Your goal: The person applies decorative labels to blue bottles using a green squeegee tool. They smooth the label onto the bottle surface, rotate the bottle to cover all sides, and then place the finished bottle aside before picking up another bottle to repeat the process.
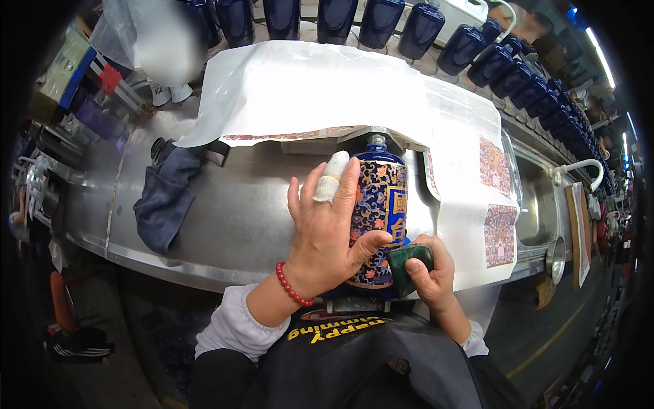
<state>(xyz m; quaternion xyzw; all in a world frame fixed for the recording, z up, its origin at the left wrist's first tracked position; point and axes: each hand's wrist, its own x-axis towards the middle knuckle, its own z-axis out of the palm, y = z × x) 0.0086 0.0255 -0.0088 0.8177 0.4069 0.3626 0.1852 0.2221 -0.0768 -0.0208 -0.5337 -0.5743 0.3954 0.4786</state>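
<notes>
A dark blue bottle (371, 201) with a floral, gold-framed decal lies in front of me, its clear neck pointing away. My left hand (320, 228) rests along its left side, fingers stretched and spread, the thumb reaching over the decal. One finger wears a white cloth finger sleeve (329, 184). A dark green, smooth scraper (411, 262) is gripped in my right hand (437, 276), its edge against the bottle's lower right side. Something bright blue shows just behind the scraper; I cannot make out what it is.
White decal sheets (306, 88) spread over the metal bench (238, 198). A dark blue cloth (165, 198) lies at left. At right are a sink (535, 198) and a white tap (589, 169). Plain blue bottles (336, 20) line the far side and curve right.
</notes>
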